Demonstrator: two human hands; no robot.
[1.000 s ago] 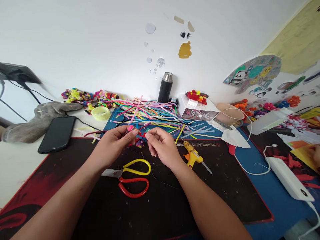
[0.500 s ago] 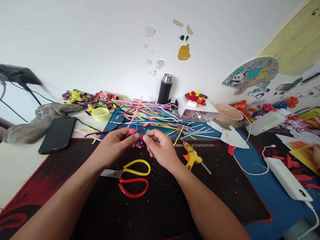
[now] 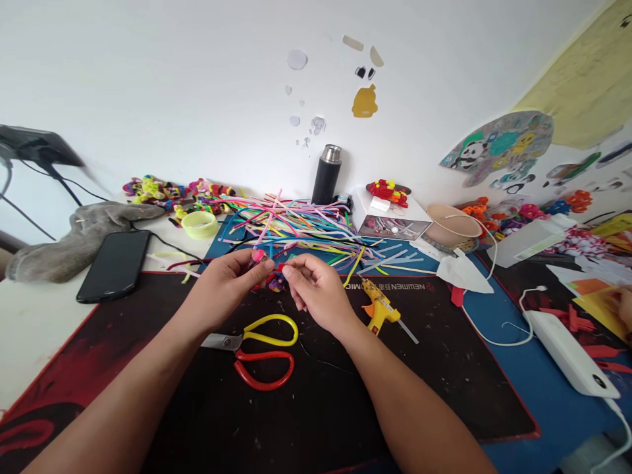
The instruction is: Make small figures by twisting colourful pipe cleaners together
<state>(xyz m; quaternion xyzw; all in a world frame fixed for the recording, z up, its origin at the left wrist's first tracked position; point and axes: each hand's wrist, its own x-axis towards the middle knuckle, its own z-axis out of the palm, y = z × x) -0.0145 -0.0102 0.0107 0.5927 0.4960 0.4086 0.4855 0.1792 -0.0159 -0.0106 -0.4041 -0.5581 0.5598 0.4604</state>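
My left hand (image 3: 222, 288) is closed in a pinch on a small pipe-cleaner figure with a pink top (image 3: 258, 255), most of it hidden by the fingers. Facing it, my right hand (image 3: 318, 288) pinches at a small red piece (image 3: 279, 268) in the narrow gap between the hands; its exact shape is too small to tell. A purple fuzzy bit (image 3: 277, 283) shows just below the fingertips. Scissors with one yellow and one red handle (image 3: 266, 355) lie on the black mat (image 3: 276, 428) under my hands. Right of my right wrist rests a yellow glue gun (image 3: 379, 306).
A heap of colourful pipe cleaners (image 3: 291, 220) spreads behind my hands, with a black flask (image 3: 326, 176) at its back. To the left lie a phone (image 3: 113, 266) and a pale yellow tape roll (image 3: 200, 225). A white power bank (image 3: 567, 352) and cables are at right, near another person's hand (image 3: 626, 306).
Both hands stay almost in place, still pinching. The pink-topped figure has tilted slightly to the left, and a bit more of the purple fuzzy part shows. The view has shifted very slightly.
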